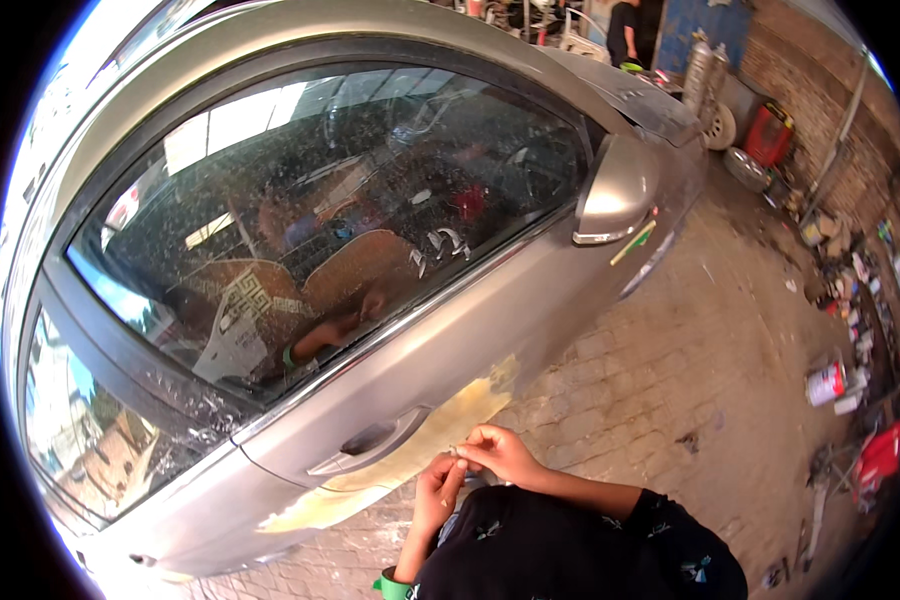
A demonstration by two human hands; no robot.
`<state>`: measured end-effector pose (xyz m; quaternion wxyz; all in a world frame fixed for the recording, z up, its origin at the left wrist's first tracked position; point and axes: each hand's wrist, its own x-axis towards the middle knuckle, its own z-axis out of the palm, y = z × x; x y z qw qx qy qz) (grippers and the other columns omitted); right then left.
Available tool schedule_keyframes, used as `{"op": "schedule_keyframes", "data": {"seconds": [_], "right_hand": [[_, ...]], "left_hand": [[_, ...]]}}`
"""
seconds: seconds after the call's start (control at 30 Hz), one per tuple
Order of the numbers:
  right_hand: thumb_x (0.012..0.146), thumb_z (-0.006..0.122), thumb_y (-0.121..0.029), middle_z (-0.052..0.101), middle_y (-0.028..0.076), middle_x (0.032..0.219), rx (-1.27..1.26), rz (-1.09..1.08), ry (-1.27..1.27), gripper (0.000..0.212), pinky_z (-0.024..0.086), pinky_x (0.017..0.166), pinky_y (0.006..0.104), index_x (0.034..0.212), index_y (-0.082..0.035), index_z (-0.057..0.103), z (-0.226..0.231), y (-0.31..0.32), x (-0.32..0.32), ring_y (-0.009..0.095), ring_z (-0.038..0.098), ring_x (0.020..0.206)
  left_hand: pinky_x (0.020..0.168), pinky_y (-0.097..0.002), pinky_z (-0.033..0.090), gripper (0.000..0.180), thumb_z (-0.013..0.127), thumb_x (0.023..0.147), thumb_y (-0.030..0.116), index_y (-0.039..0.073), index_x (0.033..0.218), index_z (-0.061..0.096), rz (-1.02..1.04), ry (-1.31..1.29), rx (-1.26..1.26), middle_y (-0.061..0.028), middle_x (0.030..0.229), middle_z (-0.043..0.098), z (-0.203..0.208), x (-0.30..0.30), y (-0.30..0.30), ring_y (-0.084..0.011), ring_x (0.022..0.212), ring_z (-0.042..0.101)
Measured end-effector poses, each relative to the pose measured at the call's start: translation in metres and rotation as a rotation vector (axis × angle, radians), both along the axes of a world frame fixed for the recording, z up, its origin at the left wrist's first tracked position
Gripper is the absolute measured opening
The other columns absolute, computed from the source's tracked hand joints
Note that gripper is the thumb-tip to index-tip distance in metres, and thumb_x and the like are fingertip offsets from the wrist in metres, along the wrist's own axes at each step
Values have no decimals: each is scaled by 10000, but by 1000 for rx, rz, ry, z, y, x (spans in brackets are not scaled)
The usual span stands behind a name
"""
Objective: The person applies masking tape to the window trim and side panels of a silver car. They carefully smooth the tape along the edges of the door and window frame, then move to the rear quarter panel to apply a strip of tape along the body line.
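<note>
My left hand [436, 494] and my right hand [502, 456] meet in front of the car door, fingers pinched together. Between their fingertips is a small pale scrap, too tiny to name. A green band or tape roll [394, 587] circles my left wrist. Just beyond my hands is the champagne-coloured car door [470, 340], with a yellowish filler-like patch [485, 397] along its lower part. The door handle [370, 440] lies to the left of my hands. Neither hand visibly touches the car.
The side mirror [618, 190] juts from the car; a yellow-green strip [634, 243] is beside it. Brick paving [660, 400] spreads to the right. A paint can [826, 383], a red object [880, 455] and scattered debris line the wall. Another person [622, 32] stands far off near gas cylinders [697, 75].
</note>
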<state>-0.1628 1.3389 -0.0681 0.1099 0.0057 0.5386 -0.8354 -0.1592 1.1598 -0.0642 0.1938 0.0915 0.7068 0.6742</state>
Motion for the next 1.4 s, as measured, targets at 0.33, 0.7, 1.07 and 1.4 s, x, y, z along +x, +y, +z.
{"op": "schedule_keyframes", "data": {"seconds": [0.33, 0.7, 1.07, 1.4], "right_hand": [[1021, 689, -146, 654, -26, 852, 139, 160, -28, 148, 498, 714, 227, 1059, -3, 685, -33, 34, 48, 34, 587, 790], [1047, 637, -156, 324, -67, 616, 420, -637, -141, 491, 237, 512, 273, 662, -104, 336, -96, 138, 14, 45, 272, 583], [1038, 362, -651, 282, 260, 1660, 1196, -664, 708, 888, 148, 1249, 571, 1594, 38, 293, -54, 215, -186, 444, 220, 1557], [966, 588, -546, 231, 345, 1634, 1548, -664, 429, 997, 104, 1268, 578, 1557, 163, 211, 13, 143, -212, 469, 185, 1552]], "left_hand": [[710, -307, 474, 170, 720, 985, 146, -3, 907, 733, 300, -71, -169, -58, 780, 641, -27, 89, 33, -147, 752, 599], [742, -326, 508, 188, 703, 1001, 152, -23, 935, 721, 95, -346, -252, -94, 879, 655, -93, 123, 53, -175, 847, 625], [788, -310, 519, 142, 674, 1019, 142, 1, 1005, 677, 134, -481, -173, -92, 958, 667, -176, 129, 47, -177, 873, 622], [711, -331, 499, 198, 723, 979, 187, -4, 932, 748, 93, -350, -328, -92, 834, 675, -99, 75, 49, -184, 774, 637]]}}
